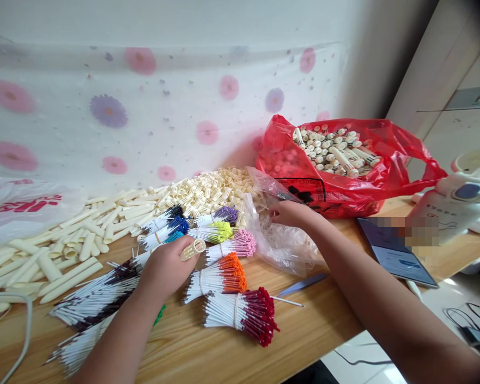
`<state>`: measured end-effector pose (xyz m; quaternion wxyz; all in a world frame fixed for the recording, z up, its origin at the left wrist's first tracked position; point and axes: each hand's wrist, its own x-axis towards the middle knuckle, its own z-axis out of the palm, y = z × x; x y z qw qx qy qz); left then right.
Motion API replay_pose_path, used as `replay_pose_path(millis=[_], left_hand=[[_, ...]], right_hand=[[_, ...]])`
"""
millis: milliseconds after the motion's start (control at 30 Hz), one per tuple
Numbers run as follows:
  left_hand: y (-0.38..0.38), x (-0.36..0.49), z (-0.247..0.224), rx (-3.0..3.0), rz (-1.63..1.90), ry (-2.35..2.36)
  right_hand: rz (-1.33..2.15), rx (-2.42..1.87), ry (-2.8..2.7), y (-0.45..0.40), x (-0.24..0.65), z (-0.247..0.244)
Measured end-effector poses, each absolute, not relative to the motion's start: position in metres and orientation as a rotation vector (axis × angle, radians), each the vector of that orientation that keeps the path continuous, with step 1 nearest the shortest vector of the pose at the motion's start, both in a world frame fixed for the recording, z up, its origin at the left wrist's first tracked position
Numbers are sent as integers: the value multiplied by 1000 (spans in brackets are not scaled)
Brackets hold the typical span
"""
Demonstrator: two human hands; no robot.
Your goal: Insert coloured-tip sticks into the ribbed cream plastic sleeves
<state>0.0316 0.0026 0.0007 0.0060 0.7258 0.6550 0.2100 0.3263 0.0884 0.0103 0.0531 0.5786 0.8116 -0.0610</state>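
Observation:
My left hand (170,269) is wrapped round a cream plastic pen barrel (193,248), its slotted open end pointing up and right. Banded bundles of pen refills lie around that hand: pink (235,246), orange (220,276), dark red (242,316), yellow (210,232), purple (218,216) and blue (165,232). Over at the clear plastic bag (282,250) is my right hand (290,214), its fingers curled at the small translucent pieces (284,234) inside. Whatever lies between those fingertips is too small to make out.
Long cream tubes (72,240) and short slotted cream pieces (208,189) are heaped along the wall. A red bag (288,165) full of assembled pens stands at the back right. Nearby lie a tablet (396,256), a white jug (448,202) and a purple-grey flat tool (302,285).

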Motion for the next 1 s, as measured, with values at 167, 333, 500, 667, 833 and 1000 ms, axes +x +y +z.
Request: replay_pose_path(millis=[167, 333, 500, 667, 833, 1000], left_hand=[[1, 33, 2, 2281, 656, 2020], [2, 33, 1, 2305, 649, 1981], [-1, 32, -3, 2302, 766, 1879], [-13, 46, -2, 2342, 956, 1456], [-22, 56, 7, 2409, 1045, 1175], [-21, 56, 8, 2418, 1075, 1164]], right_hand=[[-218, 1758, 2420, 81, 328, 20], [-300, 1788, 2396, 84, 323, 12], [-203, 1967, 2704, 65, 321, 36], [-407, 1651, 3183, 23, 271, 38], [-1200, 1367, 3355, -3, 232, 9], [-1934, 1149, 3182, -2, 233, 0]])
